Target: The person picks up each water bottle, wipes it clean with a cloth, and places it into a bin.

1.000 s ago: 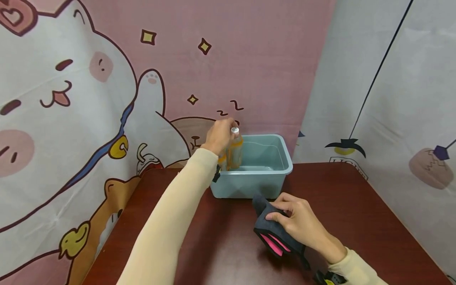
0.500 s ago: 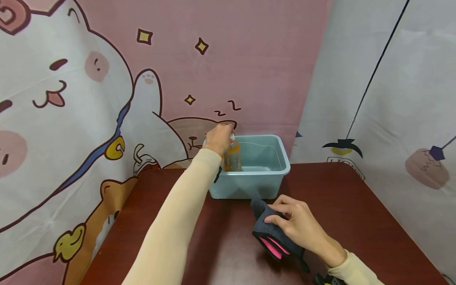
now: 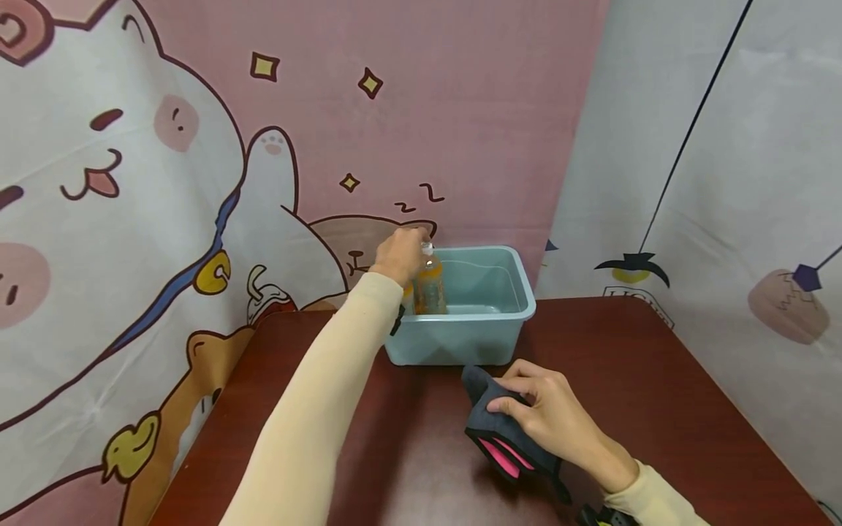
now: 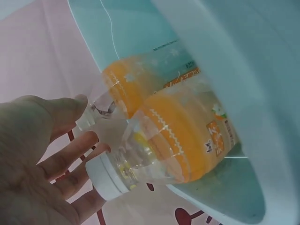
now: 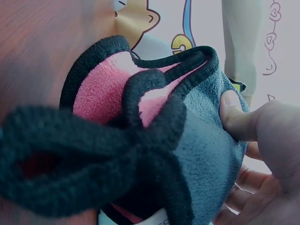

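Two clear bottles with orange labels and white caps stand in a pale blue plastic bin (image 3: pixel 460 340) at the back of the table. In the head view one bottle (image 3: pixel 430 288) shows beside my left hand (image 3: pixel 401 256), which is at its cap. The left wrist view shows the nearer bottle (image 4: pixel 183 140) and the second bottle (image 4: pixel 140 79) inside the bin (image 4: pixel 262 70). My left hand (image 4: pixel 51 154) has its fingers spread and relaxed, touching their necks. My right hand (image 3: pixel 552 416) grips a dark grey cloth pouch (image 3: pixel 500 438) with a pink lining (image 5: pixel 103 89) on the table.
The dark red table (image 3: pixel 658 380) is enclosed by cartoon-printed curtains: pink and white behind and to the left, grey to the right. The bin stands against the back curtain. My left sleeve stretches across the table's left half.
The bottle under my left hand has come down a little into the bin, and the hand with it. My right hand and the pouch have stayed where they were.
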`<state>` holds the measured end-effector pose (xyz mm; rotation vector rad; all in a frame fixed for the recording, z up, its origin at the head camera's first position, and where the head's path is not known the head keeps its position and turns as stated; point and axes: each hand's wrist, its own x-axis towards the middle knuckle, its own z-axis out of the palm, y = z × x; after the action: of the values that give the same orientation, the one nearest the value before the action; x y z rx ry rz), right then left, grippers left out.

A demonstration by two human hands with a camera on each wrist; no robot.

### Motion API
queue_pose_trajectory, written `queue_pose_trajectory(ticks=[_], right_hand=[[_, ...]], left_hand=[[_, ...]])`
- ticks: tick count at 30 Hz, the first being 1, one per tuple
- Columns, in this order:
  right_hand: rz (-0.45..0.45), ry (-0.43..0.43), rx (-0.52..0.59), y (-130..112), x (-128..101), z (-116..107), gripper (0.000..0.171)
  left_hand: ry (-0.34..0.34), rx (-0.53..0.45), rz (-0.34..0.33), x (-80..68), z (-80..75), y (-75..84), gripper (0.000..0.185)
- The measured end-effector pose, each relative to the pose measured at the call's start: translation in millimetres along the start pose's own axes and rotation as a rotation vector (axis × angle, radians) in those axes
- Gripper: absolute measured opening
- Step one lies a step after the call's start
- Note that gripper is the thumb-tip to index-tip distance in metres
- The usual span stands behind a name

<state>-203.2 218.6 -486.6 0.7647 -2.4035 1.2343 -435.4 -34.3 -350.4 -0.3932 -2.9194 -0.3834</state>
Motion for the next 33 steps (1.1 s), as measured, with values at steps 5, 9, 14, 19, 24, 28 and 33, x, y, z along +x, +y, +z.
queue_pose_trajectory(ticks=[5, 9, 14, 19, 24, 28, 33], right_hand=[[0.000, -0.004, -0.009, -1, 0, 0, 0.031], [-0.003, -0.003, -0.009, -2, -1, 1, 0.030], [-0.001, 0.002, 0.002, -2, -1, 1, 0.027], [-0.011, -0.002, -0.015, -4, 0, 0, 0.026], [-0.023, 0.005, -0.040, -5, 3, -3, 0.027], [-0.029, 0.010, -0.045, -6, 4, -5, 0.027], [-0.042, 0.022, -0.071, -3, 4, -7, 0.028]], left_hand=[[-0.009, -0.008, 0.006, -4.0, -3.6, -3.4, 0.043], [-0.003, -0.020, 0.020, -9.1, -6.7, -6.4, 0.043], [0.021, -0.045, 0.048, -17.4, -12.1, -9.7, 0.043], [0.046, -0.069, 0.078, -31.0, -20.6, -11.6, 0.043], [0.079, -0.086, 0.122, -48.4, -26.3, -14.3, 0.040], [0.108, -0.095, 0.155, -65.0, -28.3, -17.2, 0.039], [0.151, -0.135, 0.205, -87.8, -31.2, -18.0, 0.038]])
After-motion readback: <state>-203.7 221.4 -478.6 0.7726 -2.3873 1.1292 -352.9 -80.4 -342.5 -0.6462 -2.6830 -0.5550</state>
